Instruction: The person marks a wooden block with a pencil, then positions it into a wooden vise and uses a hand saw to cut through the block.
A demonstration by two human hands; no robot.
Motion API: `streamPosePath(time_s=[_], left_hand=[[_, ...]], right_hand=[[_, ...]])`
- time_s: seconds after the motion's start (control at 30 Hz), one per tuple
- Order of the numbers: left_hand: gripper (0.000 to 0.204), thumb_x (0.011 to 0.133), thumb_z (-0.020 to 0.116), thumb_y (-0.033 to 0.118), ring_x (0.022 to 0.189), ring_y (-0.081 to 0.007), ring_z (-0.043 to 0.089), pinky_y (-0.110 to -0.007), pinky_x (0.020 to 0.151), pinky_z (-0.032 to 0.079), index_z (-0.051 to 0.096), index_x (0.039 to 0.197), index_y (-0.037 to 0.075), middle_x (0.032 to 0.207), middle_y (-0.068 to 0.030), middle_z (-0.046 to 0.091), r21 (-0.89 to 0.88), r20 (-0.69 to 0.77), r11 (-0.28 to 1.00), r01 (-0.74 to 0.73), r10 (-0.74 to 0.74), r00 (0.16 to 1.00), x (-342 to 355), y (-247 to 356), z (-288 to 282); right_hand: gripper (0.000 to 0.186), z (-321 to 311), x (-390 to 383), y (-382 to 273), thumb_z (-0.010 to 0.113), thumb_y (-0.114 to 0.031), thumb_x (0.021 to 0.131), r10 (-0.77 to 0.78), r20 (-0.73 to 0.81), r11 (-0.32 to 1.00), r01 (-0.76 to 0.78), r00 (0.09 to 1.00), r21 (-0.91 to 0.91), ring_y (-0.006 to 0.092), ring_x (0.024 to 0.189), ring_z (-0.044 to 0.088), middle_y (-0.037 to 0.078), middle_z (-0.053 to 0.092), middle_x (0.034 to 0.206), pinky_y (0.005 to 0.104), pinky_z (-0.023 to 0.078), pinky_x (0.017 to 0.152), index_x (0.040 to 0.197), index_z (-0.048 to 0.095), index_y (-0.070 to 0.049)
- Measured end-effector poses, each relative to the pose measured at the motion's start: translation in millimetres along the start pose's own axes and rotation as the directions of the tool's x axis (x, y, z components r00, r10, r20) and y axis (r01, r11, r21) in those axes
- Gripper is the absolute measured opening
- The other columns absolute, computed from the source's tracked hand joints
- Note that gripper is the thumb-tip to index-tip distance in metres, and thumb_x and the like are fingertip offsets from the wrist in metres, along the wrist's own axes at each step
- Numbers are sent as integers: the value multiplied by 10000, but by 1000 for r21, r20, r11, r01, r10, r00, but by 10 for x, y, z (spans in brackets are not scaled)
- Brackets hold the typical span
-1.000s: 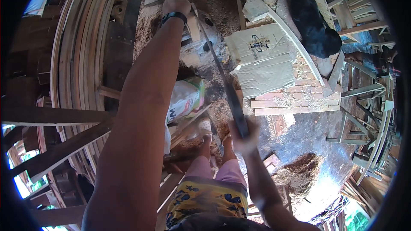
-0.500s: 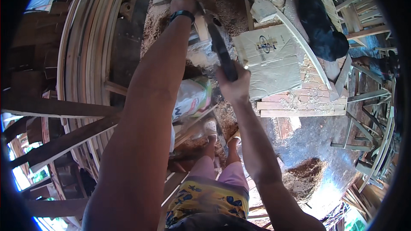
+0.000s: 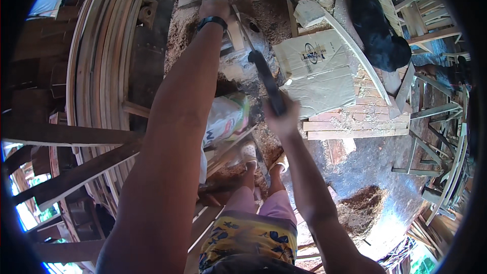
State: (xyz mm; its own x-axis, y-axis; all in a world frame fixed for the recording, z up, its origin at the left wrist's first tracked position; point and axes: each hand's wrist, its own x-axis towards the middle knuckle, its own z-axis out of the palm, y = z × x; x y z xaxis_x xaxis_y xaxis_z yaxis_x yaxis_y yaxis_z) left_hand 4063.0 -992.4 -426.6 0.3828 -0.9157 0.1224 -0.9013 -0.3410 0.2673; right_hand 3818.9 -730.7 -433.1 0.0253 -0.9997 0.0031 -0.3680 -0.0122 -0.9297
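My right hand [image 3: 282, 115] is closed around the dark handle end of a long, thin-bladed tool [image 3: 265, 75]. The tool slants up and left, its narrow pale blade lying beside a light piece of wood [image 3: 236, 33]. I cannot make out exactly what kind of blade it is. At the wood's upper end my left hand [image 3: 215, 8], with a dark band at the wrist, is closed against it, its fingers mostly hidden below. The wood stands over a pale, worn support with a dark hole near its top.
A flattened cardboard sheet [image 3: 322, 91] lies to the right, over wooden planks [image 3: 355, 124]. A black dog-like shape [image 3: 378, 30] rests beyond a long board. Stacked timber [image 3: 94, 45] runs along the left. A plastic sack [image 3: 225, 114] sits under my left arm, with shavings around.
My right hand has drawn the tool back toward me, down and slightly right, showing more of the blade. My left hand stays in nearly the same place.
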Motion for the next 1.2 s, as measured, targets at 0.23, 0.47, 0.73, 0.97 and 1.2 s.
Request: streamPosePath(time_s=[0.23, 0.47, 0.73, 0.97, 1.2], left_hand=[[344, 936, 505, 284, 1111, -335, 651, -432, 950, 513, 762, 1045, 84, 1152, -157, 711, 154, 97, 982, -106, 92, 991, 59, 29, -51], [370, 963, 443, 239, 1165, -305, 632, -411, 999, 483, 754, 1071, 71, 1173, -133, 711, 130, 224, 990, -57, 27, 974, 61, 86, -61], [360, 911, 522, 279, 1073, -363, 670, -444, 921, 528, 746, 1023, 22, 1099, -228, 708, 0, 86, 1000, -28, 28, 996, 90, -46, 10], [377, 959, 440, 243, 1195, -329, 618, -446, 988, 498, 741, 1109, 70, 1263, -196, 657, -76, 225, 983, 168, -147, 963, 314, -106, 266], [400, 963, 453, 281, 1236, -334, 588, -414, 1022, 484, 727, 1128, 42, 1306, -194, 635, -115, 290, 970, 212, -172, 942, 257, -92, 208]], right_hand=[[220, -249, -398, -396, 759, -144, 831, -63, -100, 996, 56, 993, -71, 203, 479, 604, 67, 567, 569, 367, 420, 439, 713, 597, -52], [71, -1177, -1702, -383, 707, -42, 758, 29, 91, 997, -23, 995, -73, 255, 464, 609, 123, 588, 602, 360, 442, 423, 750, 636, -34], [211, 216, 540, -401, 706, -200, 884, -136, -67, 972, 147, 988, 183, 173, 505, 603, 88, 611, 587, 350, 442, 480, 808, 630, -19], [138, -1015, -1538, -329, 720, -54, 768, 28, 88, 998, -23, 996, -55, 172, 483, 591, 86, 580, 578, 330, 434, 450, 702, 601, -29], [206, -844, -1032, -392, 714, -59, 797, -110, 97, 927, 137, 989, -350, 130, 510, 604, 65, 599, 582, 297, 429, 456, 653, 566, -66]])
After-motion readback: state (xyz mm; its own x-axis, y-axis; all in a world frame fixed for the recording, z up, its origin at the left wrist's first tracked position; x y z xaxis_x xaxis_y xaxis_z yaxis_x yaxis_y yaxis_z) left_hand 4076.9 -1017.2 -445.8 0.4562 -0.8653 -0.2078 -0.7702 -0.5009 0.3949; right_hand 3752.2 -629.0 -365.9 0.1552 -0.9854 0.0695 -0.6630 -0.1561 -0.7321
